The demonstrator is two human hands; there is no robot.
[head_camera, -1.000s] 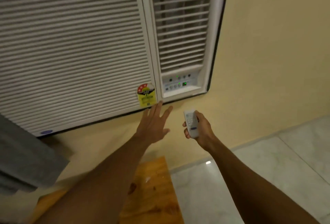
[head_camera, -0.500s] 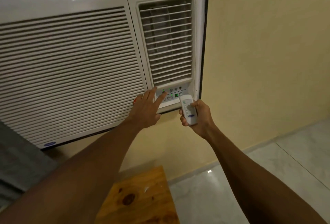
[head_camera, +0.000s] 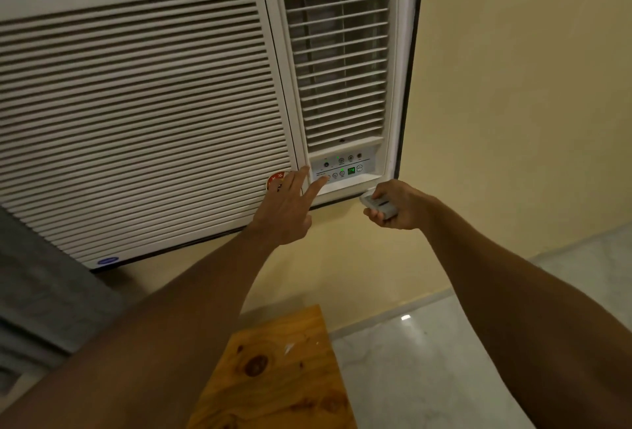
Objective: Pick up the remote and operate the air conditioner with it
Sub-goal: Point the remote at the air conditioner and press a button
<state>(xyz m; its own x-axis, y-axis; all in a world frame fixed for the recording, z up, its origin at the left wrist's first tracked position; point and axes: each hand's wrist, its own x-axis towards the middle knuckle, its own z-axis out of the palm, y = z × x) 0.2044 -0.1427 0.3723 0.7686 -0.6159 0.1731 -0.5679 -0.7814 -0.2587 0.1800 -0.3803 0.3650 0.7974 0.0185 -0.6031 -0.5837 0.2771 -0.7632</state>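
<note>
the right hand point(head_camera: 398, 204) grips the remote point(head_camera: 378, 204) just below the air conditioner point(head_camera: 143, 114), while the left hand point(head_camera: 287, 210), fingers spread and holding nothing, touches its control panel point(head_camera: 343, 170).

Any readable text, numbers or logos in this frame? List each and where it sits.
"24": green digits on the AC's control panel display.
Button labels on the control panel: too small to read.
Red-and-yellow sticker on the grille, partly behind the left hand: unreadable.
Blue oval logo at the AC's lower left: blurred.
Remote in the right hand: markings unreadable.
</note>
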